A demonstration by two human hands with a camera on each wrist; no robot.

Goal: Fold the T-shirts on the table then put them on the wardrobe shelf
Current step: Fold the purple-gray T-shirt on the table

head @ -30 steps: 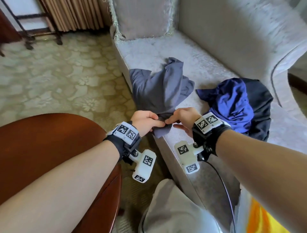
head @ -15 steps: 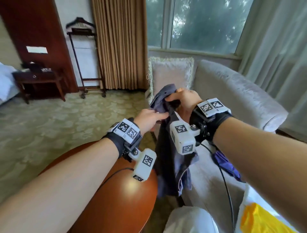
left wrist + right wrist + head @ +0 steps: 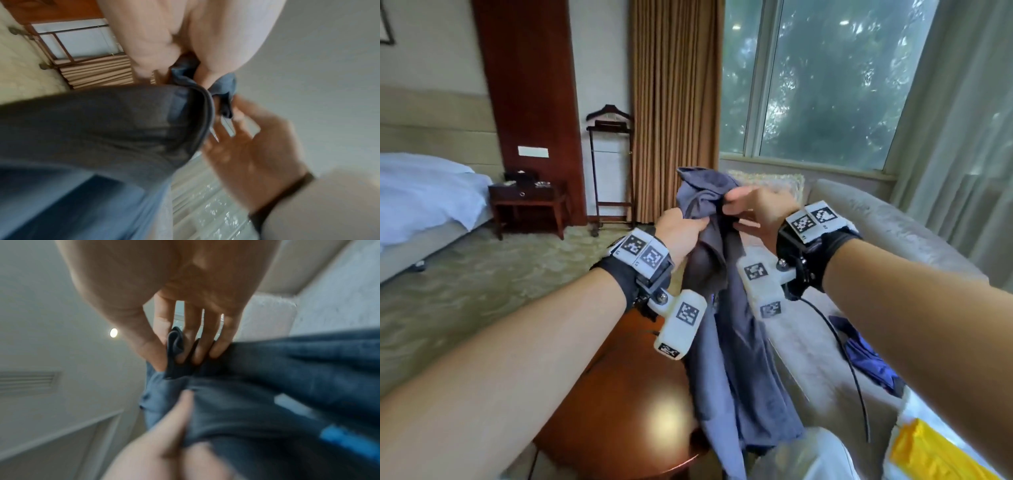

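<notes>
A grey T-shirt (image 3: 729, 359) hangs bunched in the air in front of me, its lower part dangling over the edge of the round wooden table (image 3: 619, 394). My left hand (image 3: 702, 226) pinches the cloth near its top, thumb against fingers (image 3: 180, 68). Just to the right and slightly higher, my right hand (image 3: 731, 210) pinches a fold of the same shirt (image 3: 174, 345) between thumb and fingers. A blue T-shirt (image 3: 866, 359) lies crumpled on the sofa seat, under my right forearm. No wardrobe is in view.
The pale sofa (image 3: 893, 240) with a cushion (image 3: 774, 181) runs along the right. A yellow item (image 3: 928, 452) sits at bottom right. Beyond the carpet stand a valet stand (image 3: 609, 171), a dark side table (image 3: 527, 195) and a bed (image 3: 421, 192).
Both hands have lifted the grey T-shirt off the sofa seat to chest height, where it now hangs. My view has tilted up from the sofa to the room.
</notes>
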